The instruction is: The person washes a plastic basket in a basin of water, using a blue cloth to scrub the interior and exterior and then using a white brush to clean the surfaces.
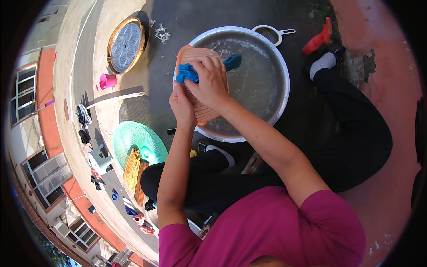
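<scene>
A wide metal basin [284, 87] of cloudy, sudsy water stands before me. An orange ridged washboard [204, 115] leans in it, its upper end over the left rim. Bunched on the board is a wet blue cloth [186, 73], gripped by my right hand [210, 80] with curled fingers. My left hand [183, 107] lies at the board's left edge, its fingertips pinching the cloth's near end. Beyond the right hand a darker blue piece of fabric [232, 62] hangs over the water; whether it joins the cloth is hidden.
A white-rimmed strainer [280, 32] lies past the basin, near a red plastic object [318, 38]. To the left are a round steamer tray [125, 45], a pink bucket [106, 81], a green mesh cover [133, 140], wooden slats [131, 167] and a small stool [100, 160].
</scene>
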